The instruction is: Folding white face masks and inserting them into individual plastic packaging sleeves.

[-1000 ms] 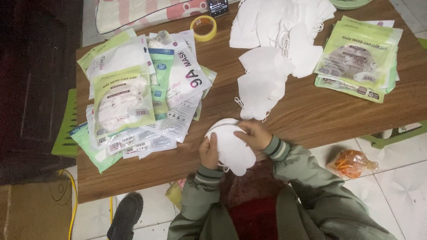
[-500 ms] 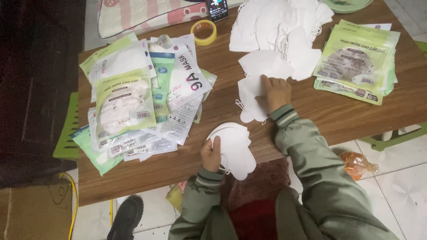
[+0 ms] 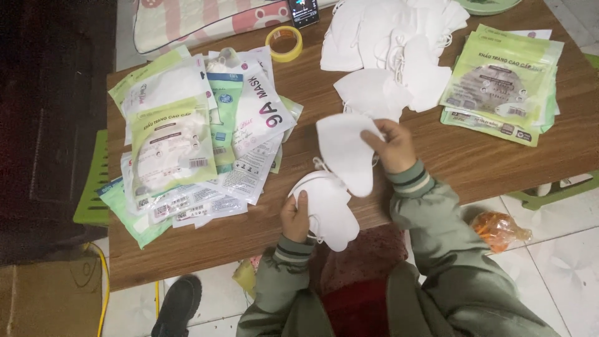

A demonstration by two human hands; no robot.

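My left hand grips a small stack of folded white face masks at the near edge of the wooden table. My right hand holds a single white mask by its right side, just above and overlapping that stack. Behind my right hand lies a loose pile of white masks, spread over the far middle of the table.
Printed plastic mask pouches are heaped on the left of the table, and a neat green stack of pouches lies at the right. A yellow tape roll and a phone sit at the far edge. An orange bag lies on the tiled floor.
My right hand left the stack, reached to the loose pile, picked up one mask and carried it back toward the stack in my left hand, which barely moved.
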